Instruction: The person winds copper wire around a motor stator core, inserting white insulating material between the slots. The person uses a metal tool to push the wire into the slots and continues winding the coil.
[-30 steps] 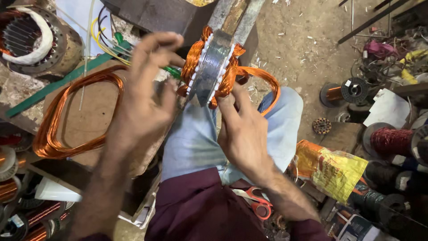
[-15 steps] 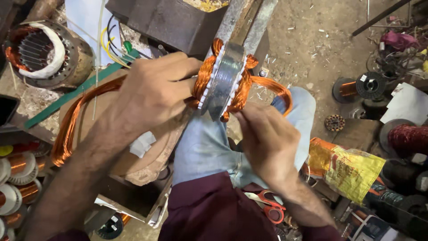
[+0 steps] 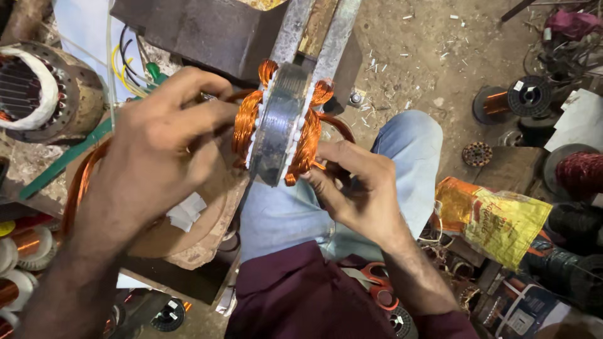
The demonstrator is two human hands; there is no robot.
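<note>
Left hand (image 3: 166,147) and right hand (image 3: 352,188) both pinched the copper windings (image 3: 308,141) on either side of the upright steel stator core (image 3: 279,122), above the knee (image 3: 402,150).

Counting the things in the workshop

There are two hands: the left hand (image 3: 166,147) and the right hand (image 3: 355,188), both on one stator core (image 3: 281,122) wound with copper wire. One more motor stator (image 3: 38,94) sits at the top left. Two flat metal bars (image 3: 314,31) run side by side above the core. One big loop of copper wire (image 3: 78,182) lies on the left. One yellow and orange bag (image 3: 496,220) lies on the floor at the right. One pair of red scissors (image 3: 377,276) peeks out below. Two black spools (image 3: 512,100) sit close together at the top right, and one dark red spool (image 3: 581,172) is near the right edge.
</note>
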